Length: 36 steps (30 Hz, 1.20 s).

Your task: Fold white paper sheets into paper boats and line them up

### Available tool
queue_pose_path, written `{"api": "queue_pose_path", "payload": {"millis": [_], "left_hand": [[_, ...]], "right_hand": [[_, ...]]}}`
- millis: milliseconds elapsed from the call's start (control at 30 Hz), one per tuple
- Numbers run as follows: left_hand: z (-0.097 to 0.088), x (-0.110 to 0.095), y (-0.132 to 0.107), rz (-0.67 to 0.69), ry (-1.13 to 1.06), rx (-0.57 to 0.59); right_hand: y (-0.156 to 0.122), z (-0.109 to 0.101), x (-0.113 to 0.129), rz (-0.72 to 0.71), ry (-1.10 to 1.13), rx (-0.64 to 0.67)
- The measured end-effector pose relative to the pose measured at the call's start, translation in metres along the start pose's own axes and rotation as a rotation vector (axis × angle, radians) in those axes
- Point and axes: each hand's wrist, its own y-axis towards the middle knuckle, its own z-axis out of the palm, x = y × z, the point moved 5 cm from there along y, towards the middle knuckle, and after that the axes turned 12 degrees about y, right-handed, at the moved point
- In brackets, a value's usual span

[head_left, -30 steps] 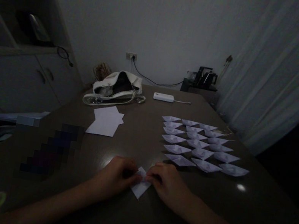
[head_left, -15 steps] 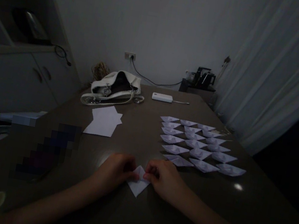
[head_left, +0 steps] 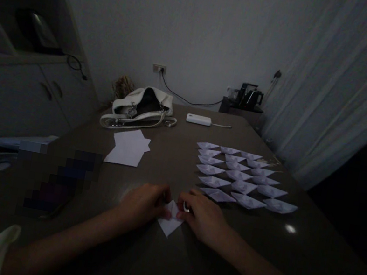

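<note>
A small folded piece of white paper, diamond-shaped with one corner toward me, is held between my hands just above or on the dark table. My left hand pinches its left corner between thumb and fingers. On the opposite side my right hand grips the right corner, thumb and forefinger closed on it. Fingers cover both side corners of the paper. Beyond my right hand stand several folded paper boats in rows. Loose white paper sheets lie overlapped past my left hand.
A white handbag rests at the table's far left. Near the far edge is a white power bank with a short cable. A blurred-out dark item lies at the left. Black kettles stand beyond the table.
Both hands keep their pinch on the folded paper. The fingers shift only slightly, and the paper is a touch higher in view. The boats and sheets stay in place.
</note>
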Motion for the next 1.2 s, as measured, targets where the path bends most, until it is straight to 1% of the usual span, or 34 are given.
{"api": "queue_pose_path", "payload": {"millis": [67,200,267,400,467,600,667,733,833,900,1067,1200], "left_hand": [[-0.001,-0.001,-0.001,0.024,0.002,-0.010],[0.003,-0.003,-0.002,0.150,-0.045,-0.054],[0.006,-0.004,-0.004,0.183,-0.079,-0.081],[0.008,-0.002,-0.006,0.147,-0.152,-0.141],[0.009,0.000,-0.006,0.105,-0.198,-0.143],[0.010,0.004,-0.005,0.039,-0.319,-0.128],[0.011,0.005,-0.004,0.038,-0.400,-0.123],[0.011,0.005,-0.003,0.036,-0.463,-0.115],[0.010,0.004,-0.002,0.041,-0.528,-0.100],[0.011,0.004,-0.002,0.037,-0.586,-0.081],[0.012,0.007,0.000,0.003,-0.700,-0.078],[0.013,0.008,0.000,-0.004,-0.803,-0.080]], "right_hand": [[-0.001,0.000,-0.002,-0.012,0.019,-0.026],[-0.001,0.002,-0.006,-0.014,0.051,-0.030],[0.000,0.002,-0.008,-0.016,0.076,-0.037],[0.001,-0.001,-0.010,-0.055,0.149,-0.062],[0.001,-0.003,-0.009,-0.077,0.199,-0.068],[-0.002,-0.001,-0.005,-0.102,0.260,0.001],[-0.003,0.003,-0.003,-0.122,0.270,0.034],[-0.004,0.006,-0.002,-0.177,0.245,0.036],[-0.005,0.008,-0.001,-0.294,0.152,0.010],[-0.005,0.008,-0.001,-0.332,0.135,-0.016],[-0.005,0.004,-0.003,-0.289,0.315,-0.133],[-0.004,0.001,-0.003,-0.274,0.383,-0.203]]}}
